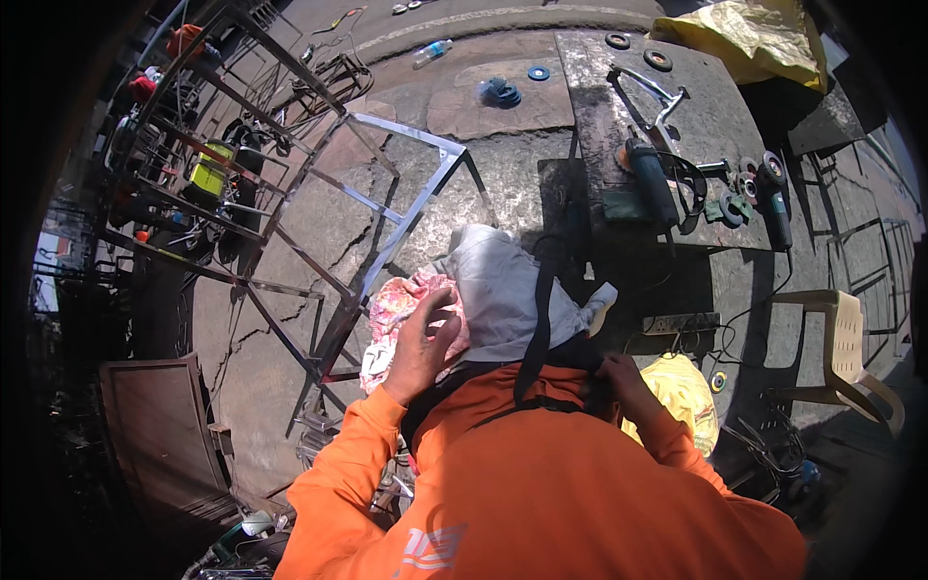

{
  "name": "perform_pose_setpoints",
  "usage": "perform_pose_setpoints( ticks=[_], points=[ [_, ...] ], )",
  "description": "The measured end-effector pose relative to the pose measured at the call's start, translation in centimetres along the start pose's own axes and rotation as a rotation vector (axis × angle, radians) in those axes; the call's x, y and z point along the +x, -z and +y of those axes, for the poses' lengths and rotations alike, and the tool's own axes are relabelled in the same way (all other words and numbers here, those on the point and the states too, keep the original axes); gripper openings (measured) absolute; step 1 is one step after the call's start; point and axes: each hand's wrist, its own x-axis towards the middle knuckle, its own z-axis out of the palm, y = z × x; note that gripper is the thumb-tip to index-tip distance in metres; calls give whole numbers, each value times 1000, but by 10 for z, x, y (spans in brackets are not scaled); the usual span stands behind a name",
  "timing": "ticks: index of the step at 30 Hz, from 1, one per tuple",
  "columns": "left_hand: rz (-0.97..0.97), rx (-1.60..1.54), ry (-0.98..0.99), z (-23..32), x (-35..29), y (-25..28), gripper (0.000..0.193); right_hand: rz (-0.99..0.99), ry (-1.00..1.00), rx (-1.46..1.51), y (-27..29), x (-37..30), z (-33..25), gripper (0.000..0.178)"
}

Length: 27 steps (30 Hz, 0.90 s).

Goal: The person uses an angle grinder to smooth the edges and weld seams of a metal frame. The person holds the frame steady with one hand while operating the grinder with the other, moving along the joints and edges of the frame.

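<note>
the pink and white cloth (385, 314) is left of the table (592, 106), off its near left corner, slanting long-ways from far right to near left. the left hand (418, 350), half open, curves by it. the right hand (623, 380) curls; i can't tell its hold.

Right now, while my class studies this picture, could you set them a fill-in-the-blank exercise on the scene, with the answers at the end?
1. Between the left hand and the right hand, the one nearer the patterned cloth is the ____ hand.
2. The sleeves of the person's top are coloured ____.
3. The bundle beside the right forearm is mainly ____.
4. The plastic chair stands toward the ____ edge of the picture.

Missing words: left; orange; yellow; right.
</note>
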Motion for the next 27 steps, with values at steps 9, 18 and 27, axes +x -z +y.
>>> perform_pose_setpoints(
  ticks=[9, 18, 27],
  points=[
    [533, 900, 238, -80, 37, 108, 53, 881, 322, -584, 148, 142, -23, 26],
    [625, 943, 249, -129, 41, 71, 61, 953, 243, -1018, 83, 295, -133, 63],
    [640, 980, 198, -121, 41, 75, 53, 942, 10, -962, 129, 337, -116, 84]
  ],
)
